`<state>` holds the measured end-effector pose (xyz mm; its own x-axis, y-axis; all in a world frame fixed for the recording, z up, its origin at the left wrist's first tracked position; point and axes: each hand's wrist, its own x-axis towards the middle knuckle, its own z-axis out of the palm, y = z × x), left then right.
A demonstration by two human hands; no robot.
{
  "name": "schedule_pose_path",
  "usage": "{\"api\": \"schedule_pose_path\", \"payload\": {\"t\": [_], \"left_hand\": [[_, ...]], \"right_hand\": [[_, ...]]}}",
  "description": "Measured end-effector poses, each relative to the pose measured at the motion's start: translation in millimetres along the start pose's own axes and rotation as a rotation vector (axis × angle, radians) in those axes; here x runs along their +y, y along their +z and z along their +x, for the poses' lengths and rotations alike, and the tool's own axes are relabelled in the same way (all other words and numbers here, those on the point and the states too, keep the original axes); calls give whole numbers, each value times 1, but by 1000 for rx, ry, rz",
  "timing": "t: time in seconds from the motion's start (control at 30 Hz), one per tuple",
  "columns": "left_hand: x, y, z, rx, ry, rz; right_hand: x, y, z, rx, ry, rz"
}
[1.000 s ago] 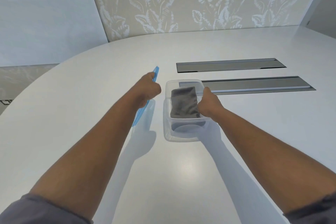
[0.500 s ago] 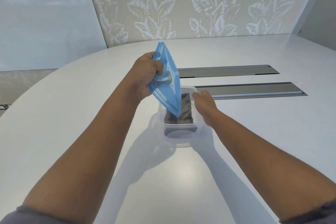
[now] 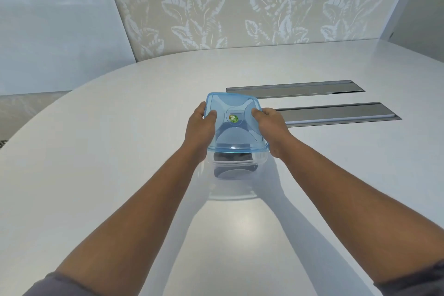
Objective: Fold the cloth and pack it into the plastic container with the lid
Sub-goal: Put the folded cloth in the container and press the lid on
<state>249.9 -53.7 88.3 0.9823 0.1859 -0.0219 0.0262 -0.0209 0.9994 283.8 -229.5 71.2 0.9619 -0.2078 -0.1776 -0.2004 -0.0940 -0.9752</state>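
A translucent blue lid (image 3: 236, 125) with a small green sticker lies flat on top of the clear plastic container (image 3: 260, 160) at the table's middle. The folded dark grey cloth (image 3: 231, 157) shows through the container's near wall, under the lid. My left hand (image 3: 200, 127) grips the lid's left edge with the thumb on top. My right hand (image 3: 271, 127) holds the lid's right edge, thumb pressed on its top too.
The container stands on a white oval table (image 3: 120, 151). Two long grey recessed slots (image 3: 295, 89) (image 3: 336, 115) lie just beyond and right of it. A leaf-patterned wall (image 3: 240, 2) rises behind the table's far edge.
My left hand swung the lid from upright down flat onto the container. My right hand moved from the container's side up to the lid's right edge.
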Motion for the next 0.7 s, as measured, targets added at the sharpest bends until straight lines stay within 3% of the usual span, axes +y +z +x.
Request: {"api": "schedule_pose_path", "payload": {"t": [0.13, 0.7], "left_hand": [[-18, 2, 3, 52, -56, 95], [-43, 3, 15, -60, -18, 424]], "right_hand": [[6, 1, 0, -9, -22, -61], [24, 3, 4, -72, -53, -360]]}}
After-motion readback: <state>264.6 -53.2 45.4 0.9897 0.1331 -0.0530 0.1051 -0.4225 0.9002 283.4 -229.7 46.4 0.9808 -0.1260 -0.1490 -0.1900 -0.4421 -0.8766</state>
